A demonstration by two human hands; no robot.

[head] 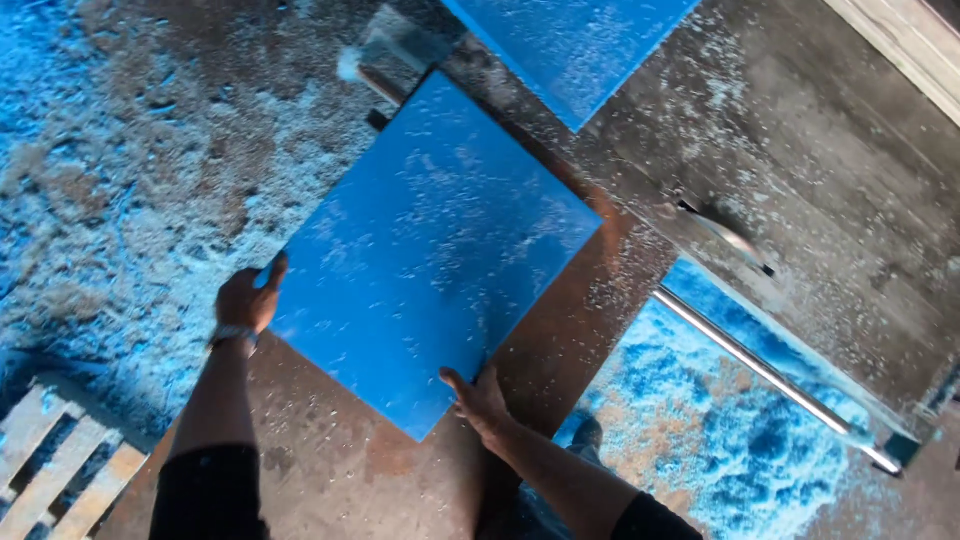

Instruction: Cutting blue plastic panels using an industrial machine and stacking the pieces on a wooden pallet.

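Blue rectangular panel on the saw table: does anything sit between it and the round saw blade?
Nothing visible does. The blue rectangular panel, gripped by the left hand and right hand, faces bare dusty metal table before the saw blade.

A panel (430,250) lies on the desk (330,460); a second panel (570,45) lies beyond it, the saw blade (725,235) to its right.

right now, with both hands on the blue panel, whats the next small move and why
Probably slide the blue panel forward along the table toward the saw blade. The left hand grips its left corner and the right hand presses its near edge, the panel lies flat, and the blade stands ahead to the right, apart from it.
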